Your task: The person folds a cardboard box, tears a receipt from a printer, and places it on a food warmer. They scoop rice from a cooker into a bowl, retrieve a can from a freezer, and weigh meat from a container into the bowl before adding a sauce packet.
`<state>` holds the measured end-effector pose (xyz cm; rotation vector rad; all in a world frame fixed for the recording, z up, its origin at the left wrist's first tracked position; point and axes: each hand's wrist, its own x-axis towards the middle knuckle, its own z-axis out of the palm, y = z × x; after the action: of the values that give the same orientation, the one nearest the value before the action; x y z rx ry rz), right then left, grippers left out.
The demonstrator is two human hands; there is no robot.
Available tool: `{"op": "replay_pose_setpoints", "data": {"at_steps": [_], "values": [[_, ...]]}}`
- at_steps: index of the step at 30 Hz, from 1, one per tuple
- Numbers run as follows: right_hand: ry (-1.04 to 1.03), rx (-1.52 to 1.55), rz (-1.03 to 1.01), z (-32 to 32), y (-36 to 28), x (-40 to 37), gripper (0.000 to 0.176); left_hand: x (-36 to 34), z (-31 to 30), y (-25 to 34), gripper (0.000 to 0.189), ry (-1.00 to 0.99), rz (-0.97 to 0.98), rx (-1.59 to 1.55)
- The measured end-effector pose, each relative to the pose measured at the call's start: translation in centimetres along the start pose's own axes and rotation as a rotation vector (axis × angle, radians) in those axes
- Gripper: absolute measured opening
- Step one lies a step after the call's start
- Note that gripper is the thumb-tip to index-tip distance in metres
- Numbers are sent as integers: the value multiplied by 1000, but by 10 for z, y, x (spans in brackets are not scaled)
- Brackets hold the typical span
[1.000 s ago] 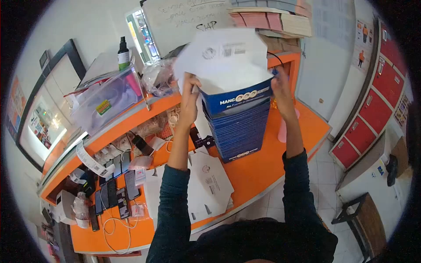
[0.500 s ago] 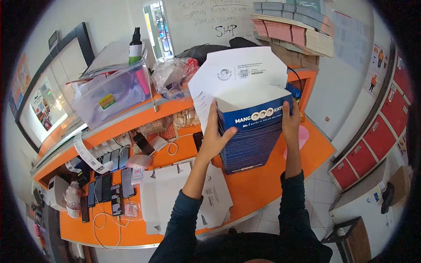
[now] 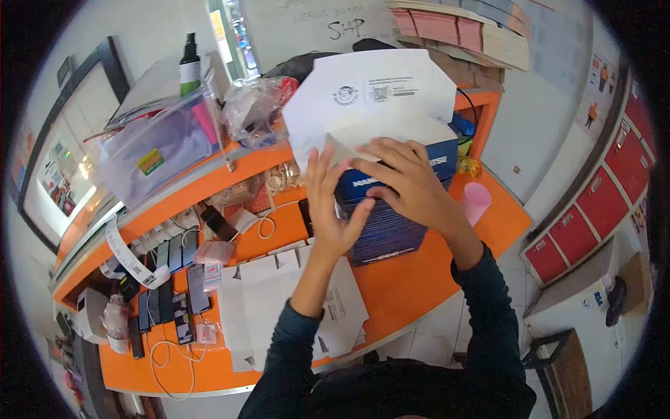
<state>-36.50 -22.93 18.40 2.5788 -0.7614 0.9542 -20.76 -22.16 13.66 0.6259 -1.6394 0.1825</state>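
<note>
A tall stack of blue food cartons [image 3: 391, 237] stands on the orange counter. The top carton's white lid [image 3: 380, 91] is raised, with a printed logo and code on it. My left hand [image 3: 331, 206] lies along the stack's left front corner, fingers stretched upward and thumb apart. Across the top carton's front edge reaches my right hand [image 3: 408, 178], fingers bent over the rim near the left corner, thumb against the blue front. Part of the front lettering is hidden behind it.
Flat white cartons [image 3: 279, 300] lie left of the stack on the counter [image 3: 398, 300]. Several phones [image 3: 197, 288] and cables lie farther left. A pink cup [image 3: 476, 202] stands to the right. A plastic bin [image 3: 157, 153] and spray bottle [image 3: 189, 70] sit on the shelf.
My right hand has moved left from the carton's right side to its front left corner. My left hand has shifted slightly left, and its fingers point upward. The view has tilted slightly.
</note>
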Motion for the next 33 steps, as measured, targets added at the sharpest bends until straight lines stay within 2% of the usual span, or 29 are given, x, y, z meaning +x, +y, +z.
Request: {"op": "replay_pose_setpoints", "data": {"at_steps": [2,3,4,5,8,10,11,13,14,16,20,22,23,24,26,28,31,33], "values": [[366,96,43,-4,6,-16,49,30,-13,18,40,-206,113,229],[551,137,58,-7,12,-26,51,47,-13,26,39,-275,113,210],[751,72,165,-4,27,-43,58,63,-10,31,38,-341,113,193],[766,213,236,1,38,-56,60,74,-3,31,38,-406,111,178],[776,621,404,22,59,-79,61,103,44,25,37,-492,379,48],[731,845,424,39,70,-86,56,106,70,22,36,-728,374,67],[730,763,405,40,75,-90,54,107,78,19,36,-840,372,81],[727,603,364,37,80,-93,50,114,77,22,34,-944,219,97],[717,660,324,35,83,-94,50,117,76,23,33,-1001,143,107],[697,774,245,26,83,-88,50,109,79,25,35,-1026,114,179],[684,814,286,26,82,-92,55,84,78,30,41,-1005,56,174],[612,727,342,15,77,-91,57,73,63,28,45,-794,211,194],[573,563,311,6,74,-86,55,68,53,26,47,-687,291,208],[537,400,279,-10,66,-76,54,67,37,28,46,-688,251,259],[468,276,221,-14,64,-69,49,65,1,30,43,-718,185,329],[401,347,160,-9,69,-67,43,54,-26,14,38,-794,140,339],[535,354,75,11,83,-75,40,36,-32,-7,28,-824,113,260],[573,332,-9,18,89,-76,45,31,-31,-15,23,-807,113,183]]}}
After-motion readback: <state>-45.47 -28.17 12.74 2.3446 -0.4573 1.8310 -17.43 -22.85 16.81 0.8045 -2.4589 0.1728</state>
